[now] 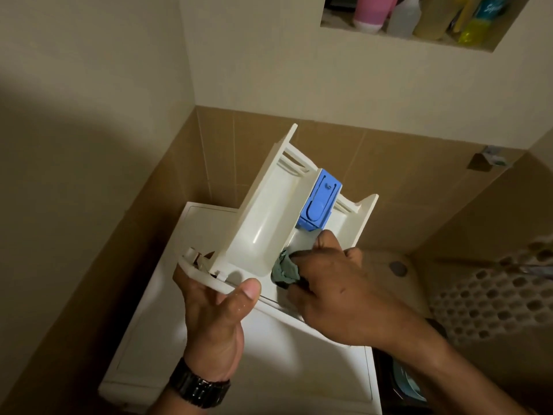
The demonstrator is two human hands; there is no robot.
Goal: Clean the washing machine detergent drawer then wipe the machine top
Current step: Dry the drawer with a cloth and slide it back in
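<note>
The white detergent drawer [263,217] is out of the machine and held tilted above the washing machine top [269,348]. A blue softener insert [318,202] sits in its middle compartment. My left hand [218,319] grips the drawer's front panel from below, thumb on top. My right hand [332,283] pinches a bunched grey-green cloth [285,271] and presses it into the near end of the right compartment. Part of the cloth is hidden under my fingers.
A wall niche [413,40] high up holds several bottles. A white perforated laundry basket [493,295] stands at the right of the machine. Brown tiled walls close in at the back and left. A small metal bracket [487,158] sticks out of the right wall.
</note>
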